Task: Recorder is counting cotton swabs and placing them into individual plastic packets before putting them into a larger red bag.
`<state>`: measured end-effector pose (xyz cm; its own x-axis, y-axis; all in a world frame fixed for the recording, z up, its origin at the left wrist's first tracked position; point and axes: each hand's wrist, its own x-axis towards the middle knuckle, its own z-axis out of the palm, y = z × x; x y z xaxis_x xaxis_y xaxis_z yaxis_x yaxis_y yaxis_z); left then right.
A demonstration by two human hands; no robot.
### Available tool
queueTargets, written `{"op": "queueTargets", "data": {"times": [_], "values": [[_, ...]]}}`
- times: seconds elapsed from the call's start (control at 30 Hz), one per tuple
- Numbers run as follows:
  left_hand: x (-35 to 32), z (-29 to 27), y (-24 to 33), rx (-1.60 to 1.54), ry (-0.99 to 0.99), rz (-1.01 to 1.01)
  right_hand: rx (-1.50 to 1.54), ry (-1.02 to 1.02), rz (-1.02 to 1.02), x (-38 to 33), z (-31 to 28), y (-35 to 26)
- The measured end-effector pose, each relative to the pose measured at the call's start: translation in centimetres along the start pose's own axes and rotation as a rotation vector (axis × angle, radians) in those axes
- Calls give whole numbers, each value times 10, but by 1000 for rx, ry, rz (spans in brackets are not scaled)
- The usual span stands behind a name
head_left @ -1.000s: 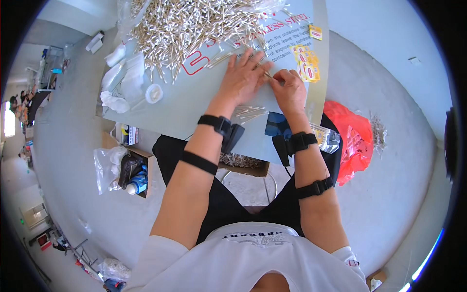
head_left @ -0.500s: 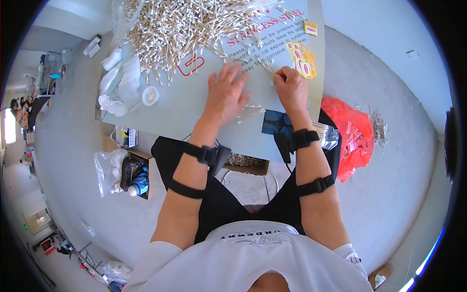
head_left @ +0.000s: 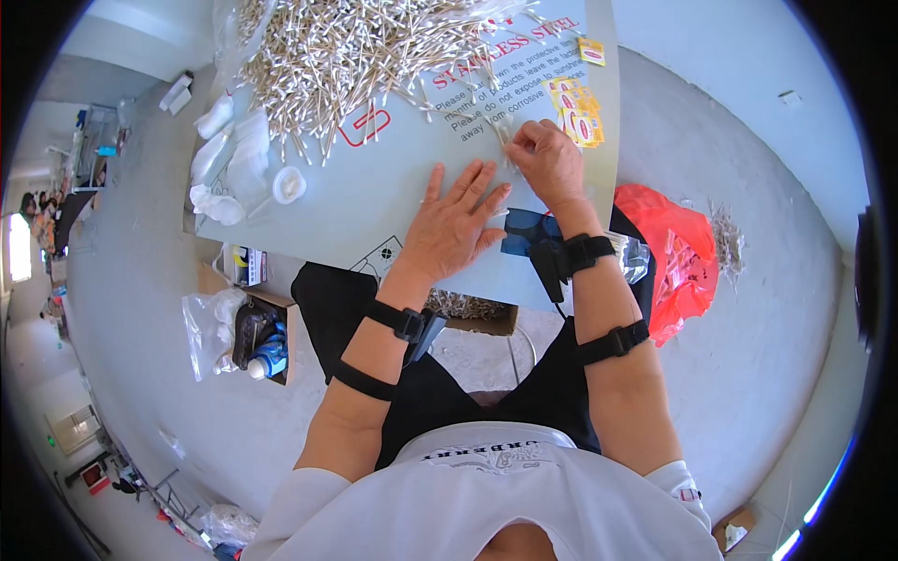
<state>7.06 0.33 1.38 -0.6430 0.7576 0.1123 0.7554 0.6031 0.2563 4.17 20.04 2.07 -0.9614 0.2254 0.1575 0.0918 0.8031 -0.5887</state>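
My left hand (head_left: 452, 222) lies flat over the table, fingers spread, palm down. It covers the spot where a few loose swabs lay, and only a white tip shows by its fingers. My right hand (head_left: 550, 166) is closed in a pinch, with a few cotton swabs (head_left: 503, 147) at its fingertips. A large heap of cotton swabs (head_left: 346, 65) spreads across the far part of the table (head_left: 346, 210). Beyond my right hand lie small yellow printed packets (head_left: 582, 126), with one more packet (head_left: 591, 50) farther off.
At the table's left are a small white round tub (head_left: 289, 185) and white plastic bags (head_left: 245, 159). A dark blue film-like sheet (head_left: 522, 232) lies at the near edge. A red plastic bag (head_left: 669, 271) is on the right; a cardboard box (head_left: 281, 341) with a bottle stands left.
My left hand has moved right and nearer, coming down over the loose swabs. My right hand has shifted slightly left, the swabs at its fingertips moving with it.
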Motion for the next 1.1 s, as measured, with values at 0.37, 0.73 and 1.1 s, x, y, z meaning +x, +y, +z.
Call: {"op": "queueTargets", "data": {"times": [0.37, 0.73, 1.1], "values": [[3, 2, 4, -11, 58, 24, 292, 31, 39, 14, 5, 17], [1, 2, 1, -102, 151, -99, 217, -10, -122, -23, 4, -5], [6, 4, 3, 23, 53, -123, 389, 55, 10, -9, 4, 9]]}}
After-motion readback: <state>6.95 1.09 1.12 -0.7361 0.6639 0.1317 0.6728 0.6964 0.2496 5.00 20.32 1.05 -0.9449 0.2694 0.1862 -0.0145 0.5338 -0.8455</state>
